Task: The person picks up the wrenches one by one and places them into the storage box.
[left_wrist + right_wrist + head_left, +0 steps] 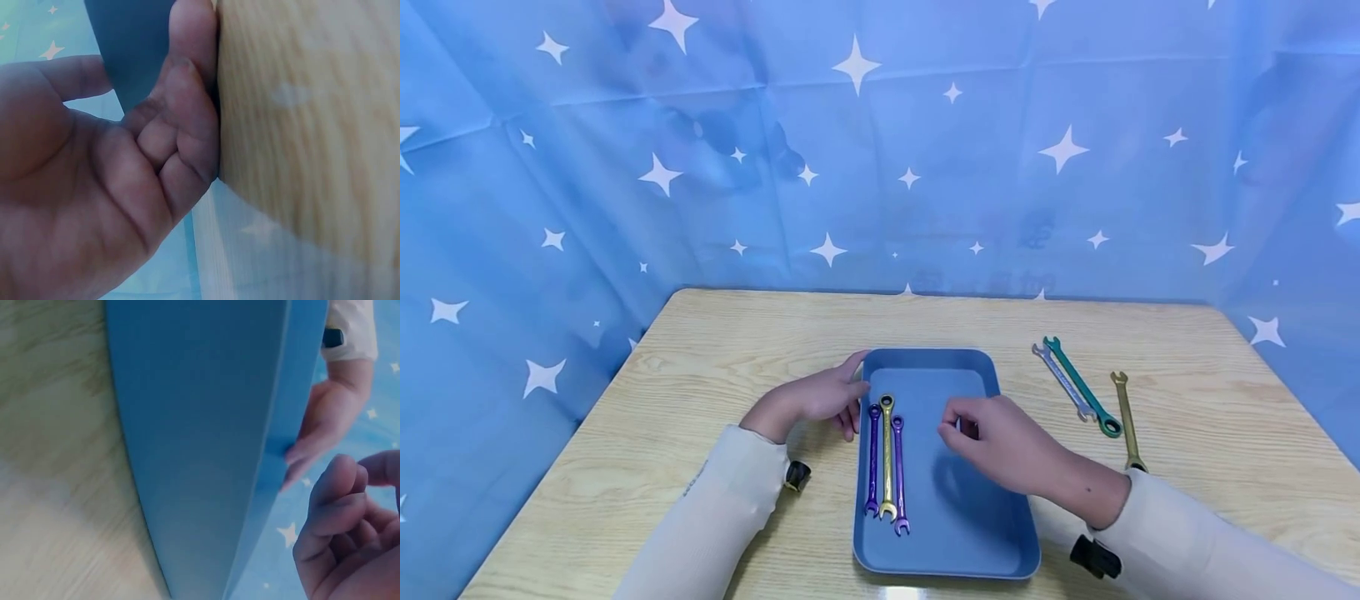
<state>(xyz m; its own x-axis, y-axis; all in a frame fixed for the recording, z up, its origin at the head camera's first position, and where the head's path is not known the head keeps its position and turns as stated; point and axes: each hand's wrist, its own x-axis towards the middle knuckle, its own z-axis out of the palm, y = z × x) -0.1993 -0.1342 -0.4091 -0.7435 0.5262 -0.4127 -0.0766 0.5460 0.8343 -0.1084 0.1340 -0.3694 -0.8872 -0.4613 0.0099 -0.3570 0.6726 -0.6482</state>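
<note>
In the head view a blue tray (928,562) lies on the table. Along its left side rest three ratchet combination wrenches: a dark purple wrench (873,458), a gold wrench (887,458) and a lighter purple wrench (899,475). My left hand (820,396) holds the tray's left edge, thumb over the rim and fingers against the outer wall. In the left wrist view those curled fingers (187,106) rest low beside the table. Above the tray's right half hovers my right hand (1000,437), its fingers curled with nothing visible between them.
Right of the tray lie a silver wrench (1063,381) and a green wrench (1082,385), side by side. Further right is another gold wrench (1126,417), its near end hidden by my right sleeve (1195,533). A blue star-patterned cloth (880,208) hangs behind the wooden table (760,333).
</note>
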